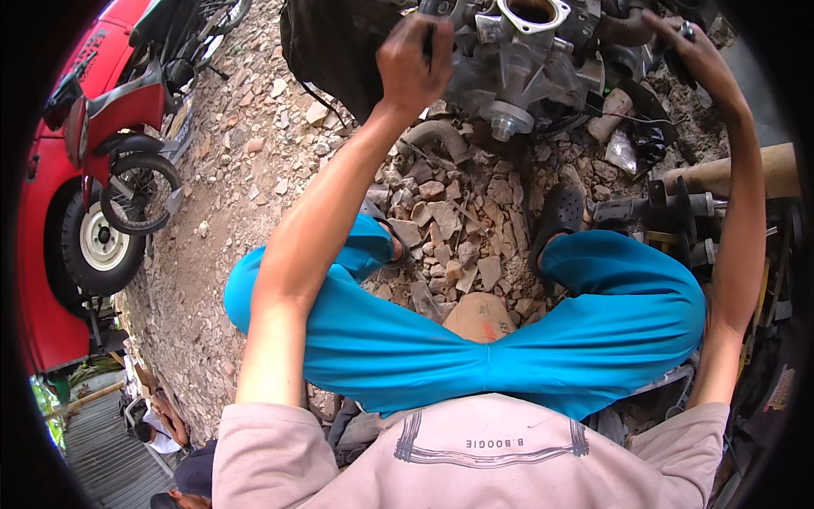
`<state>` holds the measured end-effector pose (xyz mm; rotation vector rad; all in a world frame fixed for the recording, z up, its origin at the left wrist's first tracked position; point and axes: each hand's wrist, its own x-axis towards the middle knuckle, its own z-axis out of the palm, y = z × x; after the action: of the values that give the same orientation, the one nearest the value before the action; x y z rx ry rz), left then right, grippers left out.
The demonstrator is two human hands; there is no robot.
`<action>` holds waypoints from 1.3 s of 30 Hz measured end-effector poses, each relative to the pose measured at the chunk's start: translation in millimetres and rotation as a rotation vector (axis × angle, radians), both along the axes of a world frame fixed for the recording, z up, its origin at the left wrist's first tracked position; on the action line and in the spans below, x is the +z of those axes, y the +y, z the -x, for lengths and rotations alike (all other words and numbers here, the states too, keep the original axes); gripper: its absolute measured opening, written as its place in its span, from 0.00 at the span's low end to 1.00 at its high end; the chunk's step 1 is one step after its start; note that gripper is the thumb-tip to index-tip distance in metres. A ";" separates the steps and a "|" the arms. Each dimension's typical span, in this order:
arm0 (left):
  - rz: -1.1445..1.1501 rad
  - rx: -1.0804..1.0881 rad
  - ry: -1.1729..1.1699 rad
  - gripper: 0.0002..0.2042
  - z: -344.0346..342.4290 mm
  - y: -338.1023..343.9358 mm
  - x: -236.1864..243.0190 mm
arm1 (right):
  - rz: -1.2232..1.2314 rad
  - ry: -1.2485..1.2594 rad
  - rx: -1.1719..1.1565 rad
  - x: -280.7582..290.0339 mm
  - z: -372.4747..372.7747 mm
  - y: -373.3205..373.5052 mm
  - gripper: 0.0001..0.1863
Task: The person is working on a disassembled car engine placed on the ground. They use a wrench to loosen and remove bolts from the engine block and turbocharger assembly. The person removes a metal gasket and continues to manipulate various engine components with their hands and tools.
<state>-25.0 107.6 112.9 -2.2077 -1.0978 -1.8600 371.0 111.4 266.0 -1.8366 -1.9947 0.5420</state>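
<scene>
A metal engine assembly [517,93] with a pale oval flange [532,19] and a protruding hub stands on rubble at the top centre. My left hand [415,68] is at its left side, fingers curled round a dark piece that I cannot identify, beside a black cloth or bag [326,42]. My right hand [695,59] is at the upper right by the engine, index finger reaching out and the others bent by a dark, partly shiny object too hidden to name. A curved pipe [437,140] lies below the engine.
A red vehicle [51,314] and red motorbike [110,144] stand at the left. A tan cylinder [738,174] and metal parts [653,208] lie at the right. My bent legs in blue trousers flank a sack [479,318]. Other people [161,428] are at the lower left.
</scene>
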 end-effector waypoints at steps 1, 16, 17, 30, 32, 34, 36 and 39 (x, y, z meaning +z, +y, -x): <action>0.000 -0.038 0.081 0.11 11.2 -13.7 -21.5 | 0.119 -0.011 0.032 -2.0 16.8 -19.4 0.21; 1.487 0.194 0.565 0.17 63.6 -155.0 -354.8 | 0.819 -0.687 0.878 -342.4 177.7 -85.3 0.16; 1.417 0.163 0.533 0.17 44.4 -150.9 -359.5 | 0.801 -0.659 0.814 -358.6 173.9 -87.9 0.16; 1.507 0.140 0.577 0.19 -44.3 -112.1 -367.9 | 0.759 -0.276 0.063 -473.4 155.4 -197.2 0.20; 1.448 0.159 0.616 0.21 -47.9 -111.1 -371.3 | 0.849 -0.298 0.058 -462.8 151.7 -202.4 0.19; 1.456 0.161 0.610 0.20 -46.3 -103.7 -379.2 | 0.904 -0.297 0.086 -450.3 151.0 -193.9 0.19; 1.434 0.169 0.606 0.16 -45.3 -100.3 -387.4 | 0.937 -0.274 0.147 -440.9 149.6 -178.0 0.20; 1.525 0.204 0.465 0.16 -38.6 -101.6 -379.3 | 0.877 -0.286 0.167 -431.9 142.3 -148.3 0.21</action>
<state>13.6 6.0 -266.4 -2.4765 -2.9290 -0.0967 228.7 -36.9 -165.8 -2.3222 -2.3162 1.4593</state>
